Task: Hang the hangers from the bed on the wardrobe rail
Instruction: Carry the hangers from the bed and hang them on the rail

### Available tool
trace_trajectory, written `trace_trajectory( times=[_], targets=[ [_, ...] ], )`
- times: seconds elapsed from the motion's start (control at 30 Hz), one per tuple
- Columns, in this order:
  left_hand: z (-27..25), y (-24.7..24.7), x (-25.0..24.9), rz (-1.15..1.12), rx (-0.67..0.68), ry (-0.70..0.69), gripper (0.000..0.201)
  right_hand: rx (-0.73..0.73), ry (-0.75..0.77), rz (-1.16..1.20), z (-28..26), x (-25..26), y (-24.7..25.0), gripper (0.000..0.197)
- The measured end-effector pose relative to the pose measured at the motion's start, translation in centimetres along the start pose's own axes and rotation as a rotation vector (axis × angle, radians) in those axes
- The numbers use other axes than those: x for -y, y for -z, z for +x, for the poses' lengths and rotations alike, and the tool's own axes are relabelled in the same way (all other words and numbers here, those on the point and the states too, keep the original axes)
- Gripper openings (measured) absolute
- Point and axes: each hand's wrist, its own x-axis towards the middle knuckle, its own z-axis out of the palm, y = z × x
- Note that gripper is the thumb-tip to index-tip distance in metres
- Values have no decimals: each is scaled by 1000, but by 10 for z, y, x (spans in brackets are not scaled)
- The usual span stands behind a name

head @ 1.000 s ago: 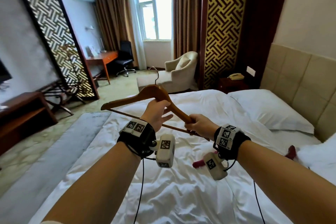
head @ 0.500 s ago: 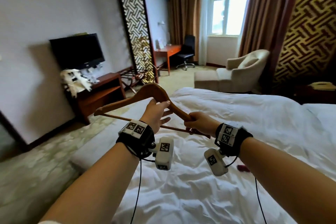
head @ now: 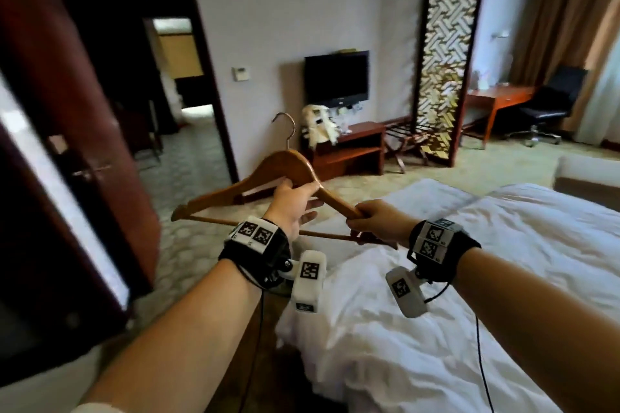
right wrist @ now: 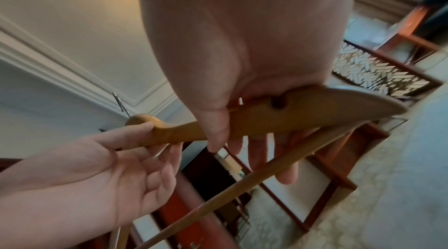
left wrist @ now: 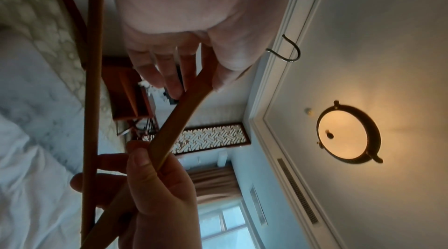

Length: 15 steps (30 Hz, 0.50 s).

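One wooden hanger (head: 255,178) with a metal hook (head: 285,131) is held in the air, over the bed's (head: 503,278) corner and the floor beside it. My left hand (head: 295,198) pinches its neck just under the hook, with the other fingers loosely spread. My right hand (head: 372,221) grips the end of its right arm and the crossbar. The left wrist view shows the hanger (left wrist: 174,123) and its hook (left wrist: 288,50) from below. In the right wrist view the hanger (right wrist: 266,117) lies under my right thumb. A dark red wardrobe door (head: 67,144) stands open at the left; I see no rail.
A doorway (head: 181,77) opens beyond the wardrobe door. On the far wall hangs a TV (head: 336,77) above a low wooden cabinet (head: 349,147). A lattice screen (head: 443,43), a desk and an office chair (head: 550,100) stand to the right. Patterned carpet lies between bed and wall.
The view has swung left, from the window and armchair to the TV wall and the wardrobe door. Both hands keep the same hold on the hanger.
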Motion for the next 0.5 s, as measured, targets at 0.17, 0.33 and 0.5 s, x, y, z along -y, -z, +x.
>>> trace_trajectory(
  times=[0.17, 0.33, 0.5],
  targets=[
    [-17, 115, -8, -37, -222, -41, 14, 167, 126, -6, 46, 62, -91, 4],
    [-56, 205, -10, -61, -453, -56, 10, 388, 205, 0, 72, 109, -177, 5],
    [-108, 269, -8, -77, -683, -84, 13, 576, 333, -59, 79, 153, -251, 14]
  ],
)
